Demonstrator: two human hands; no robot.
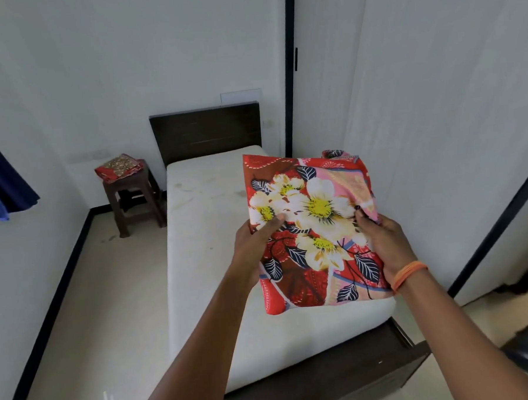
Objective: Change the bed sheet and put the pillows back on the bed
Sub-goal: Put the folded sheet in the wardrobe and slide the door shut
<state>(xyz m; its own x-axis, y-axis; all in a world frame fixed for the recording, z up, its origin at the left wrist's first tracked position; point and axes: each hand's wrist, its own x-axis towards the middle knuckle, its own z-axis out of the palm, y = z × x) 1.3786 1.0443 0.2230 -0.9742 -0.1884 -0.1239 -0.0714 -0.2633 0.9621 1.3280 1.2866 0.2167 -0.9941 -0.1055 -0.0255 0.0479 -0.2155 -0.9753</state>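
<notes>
A small, plain bedroom in a home. A single bed [229,262] with a bare white mattress [203,233] and a dark wooden headboard [205,132] stands against white walls. Beside it is a brown plastic stool [134,197] carrying folded red patterned cloth [118,166]. A blue curtain [2,186] hangs at left, white wardrobe doors [435,99] stand at right, and the floor [103,300] is pale tile.
</notes>
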